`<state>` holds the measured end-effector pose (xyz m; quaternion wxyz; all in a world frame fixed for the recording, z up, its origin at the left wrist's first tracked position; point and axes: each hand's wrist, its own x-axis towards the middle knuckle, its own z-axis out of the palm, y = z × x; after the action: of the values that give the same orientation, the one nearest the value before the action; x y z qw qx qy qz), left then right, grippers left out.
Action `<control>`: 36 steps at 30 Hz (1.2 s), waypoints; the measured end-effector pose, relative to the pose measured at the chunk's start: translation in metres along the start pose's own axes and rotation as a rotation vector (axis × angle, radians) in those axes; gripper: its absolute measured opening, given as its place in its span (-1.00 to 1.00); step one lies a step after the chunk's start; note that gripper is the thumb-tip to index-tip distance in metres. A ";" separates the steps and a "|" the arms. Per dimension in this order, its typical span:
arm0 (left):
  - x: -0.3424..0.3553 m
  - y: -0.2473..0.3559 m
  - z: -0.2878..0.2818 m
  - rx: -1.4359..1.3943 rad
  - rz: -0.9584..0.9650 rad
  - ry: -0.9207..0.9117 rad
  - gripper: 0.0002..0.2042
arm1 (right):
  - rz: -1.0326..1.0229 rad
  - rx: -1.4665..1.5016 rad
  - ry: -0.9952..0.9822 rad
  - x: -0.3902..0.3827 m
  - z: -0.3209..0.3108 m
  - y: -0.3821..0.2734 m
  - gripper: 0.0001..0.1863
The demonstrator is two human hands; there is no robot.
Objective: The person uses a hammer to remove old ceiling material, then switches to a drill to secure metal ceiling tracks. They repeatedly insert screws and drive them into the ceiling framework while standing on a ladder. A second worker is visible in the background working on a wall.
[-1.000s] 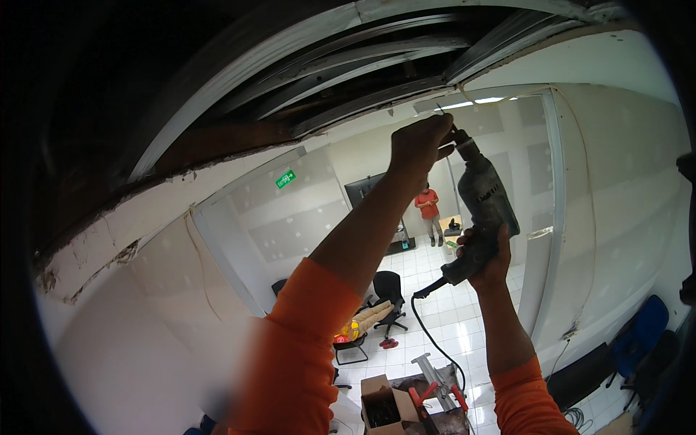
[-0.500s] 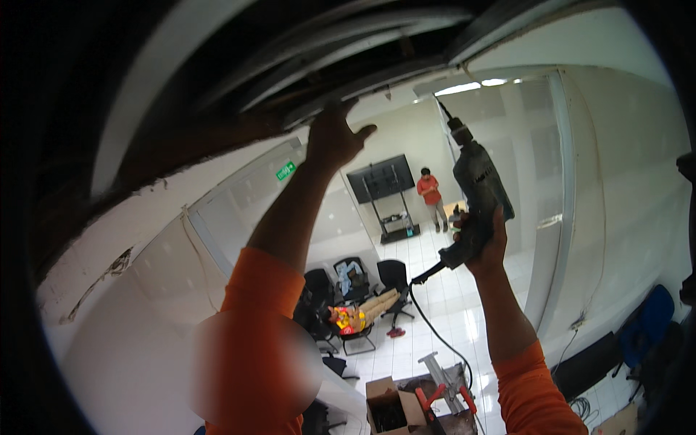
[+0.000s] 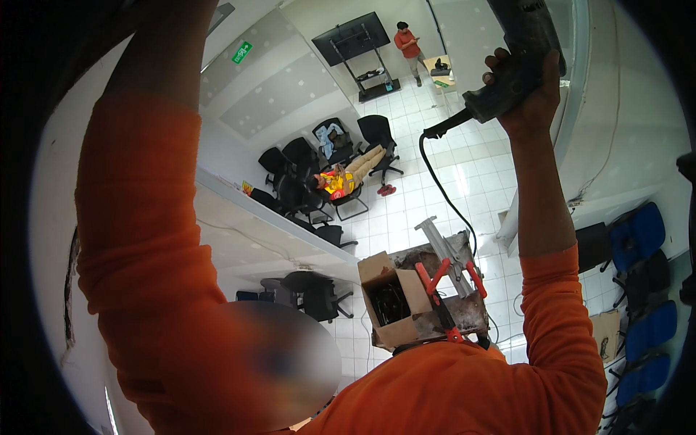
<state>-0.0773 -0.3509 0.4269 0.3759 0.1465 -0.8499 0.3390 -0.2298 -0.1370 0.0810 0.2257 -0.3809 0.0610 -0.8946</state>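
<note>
My right hand [image 3: 533, 98], raised at the upper right, is wrapped round the rear grip of a dark power drill [image 3: 523, 36]. The drill's front end is cut off by the top edge. From the grip's lower end a black cord [image 3: 444, 185] hangs in a curve toward a raised work platform [image 3: 475, 312]. My left arm, in an orange sleeve [image 3: 145, 203], reaches up past the top left edge. The left hand itself is out of the picture, so whatever it touches is hidden.
On the platform below me are an open cardboard box [image 3: 420, 290], grey metal channel pieces [image 3: 442, 246] and a red-handled tool [image 3: 438, 297]. One person [image 3: 409, 47] stands by a screen stand [image 3: 377, 87]; another [image 3: 339, 181] reclines across black chairs. Blue chairs [image 3: 641, 232] line the right.
The view has tilted downward, so the ceiling opening and my left hand have left the picture. The drill, still in my right hand, now appears higher and further right.
</note>
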 end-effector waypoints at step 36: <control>0.008 0.119 0.036 0.013 0.046 0.313 -0.12 | 0.050 0.126 0.100 0.013 -0.036 0.026 -0.36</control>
<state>-0.1617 -0.2888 0.3594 0.4950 0.0745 -0.7819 0.3716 -0.2540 -0.1685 0.0574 0.2683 -0.3190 0.0253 -0.9086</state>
